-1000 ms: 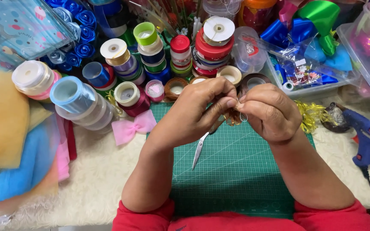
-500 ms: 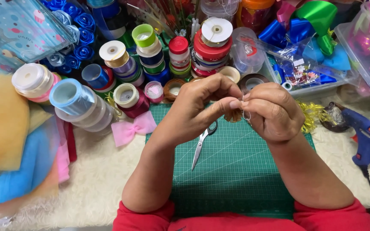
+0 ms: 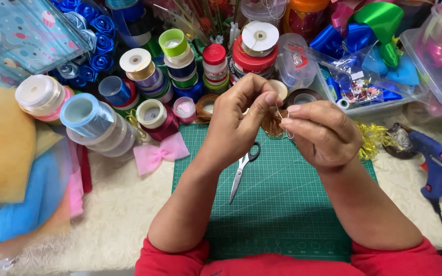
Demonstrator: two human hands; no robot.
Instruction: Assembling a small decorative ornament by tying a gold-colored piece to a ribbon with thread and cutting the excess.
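**Both hands pinching a small brown bow above a cutting mat**

The brown bow (image 3: 272, 122) is held in the air over the far edge of the green mat (image 3: 282, 204), mostly hidden between the fingertips; its long axis and facing cannot be told. A thin wire or thread (image 3: 287, 134) loops down from it beside the right fingers. The left hand (image 3: 239, 120) is closed narrow, thumb and forefinger pinched on the bow. The right hand (image 3: 321, 133) is likewise closed, fingertips meeting the left hand's at the bow and holding it.

Below the hands, scissors (image 3: 244, 168) lie on the mat, blades shut, tip pointing toward the person and handles toward the spools. The mat's near half is open between the forearms. A pink bow (image 3: 159, 153) lies just off the mat's left edge. Ribbon spools (image 3: 180, 71) crowd the far edge, close behind the hands. A blue glue gun (image 3: 438, 163) rests well to the right, on the white cloth (image 3: 113, 214). Yellow and blue fabric (image 3: 6, 174) fills the left edge.
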